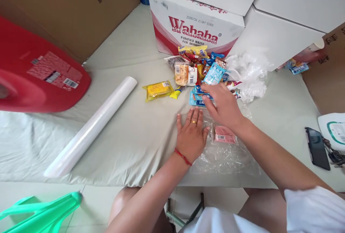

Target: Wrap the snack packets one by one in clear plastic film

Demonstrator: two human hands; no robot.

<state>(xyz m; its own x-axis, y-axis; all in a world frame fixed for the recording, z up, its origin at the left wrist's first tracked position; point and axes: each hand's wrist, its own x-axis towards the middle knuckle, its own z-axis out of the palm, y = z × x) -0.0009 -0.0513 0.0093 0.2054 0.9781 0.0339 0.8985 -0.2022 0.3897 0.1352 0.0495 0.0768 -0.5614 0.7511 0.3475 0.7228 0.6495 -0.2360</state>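
Note:
My left hand (pixel 191 135) lies flat with its fingers spread, a ring on one finger and a red cord at the wrist. It presses on the cloth at the left side of a clear plastic bag (pixel 215 159). A pink packet (pixel 224 135) lies flat at the bag, between my forearms. My right hand (pixel 225 103) reaches over the near edge of the snack pile, thumb and fingers apart at some blue snack packets (pixel 198 98); a firm grip does not show. Behind it are a light blue packet (pixel 215 73) and a wrapped orange-brown snack (pixel 182 74).
A yellow packet (pixel 159 90) lies left of the pile, and crumpled clear plastic (pixel 252 74) to its right. A white film roll (pixel 93 127) and red jug (pixel 40 71) stand left. A Wahaha carton (pixel 198 22) is behind; a phone (pixel 317 148) lies right.

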